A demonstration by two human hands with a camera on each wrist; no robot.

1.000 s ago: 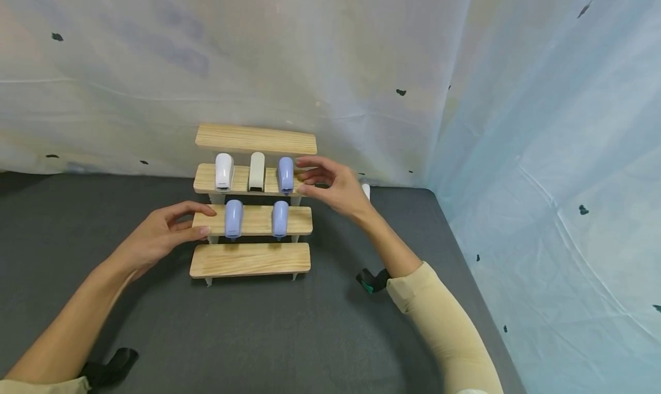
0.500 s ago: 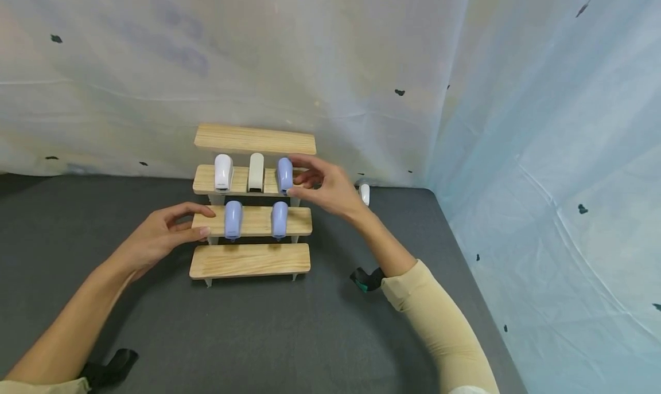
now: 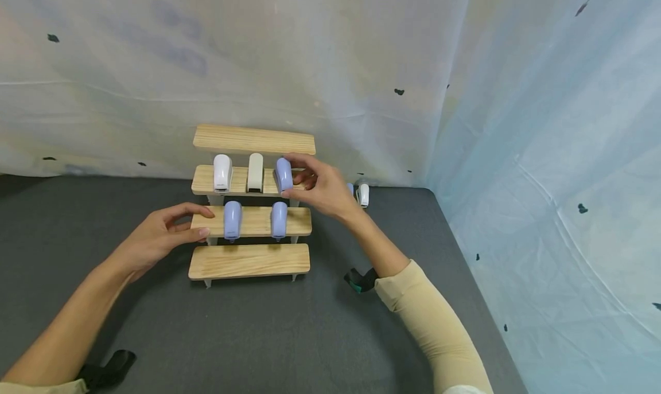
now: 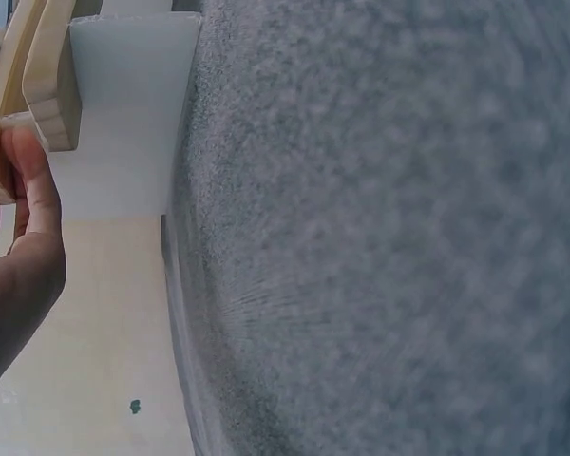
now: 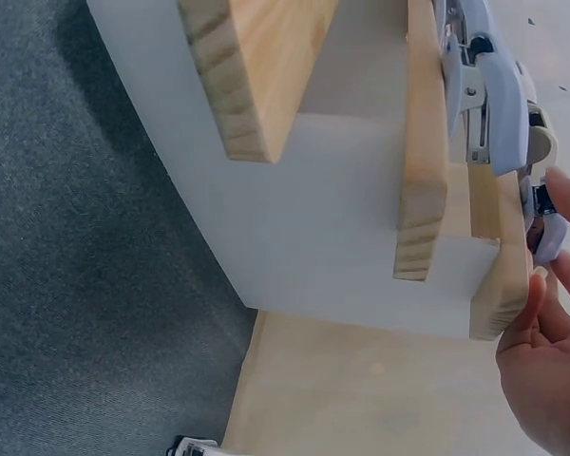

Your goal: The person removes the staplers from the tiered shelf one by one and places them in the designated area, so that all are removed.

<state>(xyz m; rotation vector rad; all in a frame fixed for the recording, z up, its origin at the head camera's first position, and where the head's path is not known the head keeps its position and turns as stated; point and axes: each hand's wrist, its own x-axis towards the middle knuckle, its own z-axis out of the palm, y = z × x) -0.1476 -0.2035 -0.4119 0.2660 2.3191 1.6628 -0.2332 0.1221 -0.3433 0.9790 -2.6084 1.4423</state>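
A tiered wooden display stand (image 3: 249,261) holds several small staplers. My left hand (image 3: 165,230) grips the left end of its second board from the front, thumb in front and fingers on top; the left wrist view shows the fingers (image 4: 33,176) at that board end. On the third board, my right hand (image 3: 325,190) pinches the lilac stapler (image 3: 283,175) at the right end, which leans slightly. Beside it stand a beige stapler (image 3: 255,173) and a white stapler (image 3: 222,173). Two more lilac staplers, one left (image 3: 232,219) and one right (image 3: 279,219), sit on the second board.
Behind the right forearm, another white stapler (image 3: 364,194) lies on the dark table (image 3: 248,336), with a bit of a lilac one (image 3: 350,187) peeking out. Pale sheeting (image 3: 361,50) hangs close behind the stand and along the right side.
My right hand has moved left from beside the lilac stapler and taken hold of it; its top now tilts left. The left hand keeps its place. Staplers behind the right arm have come into view.
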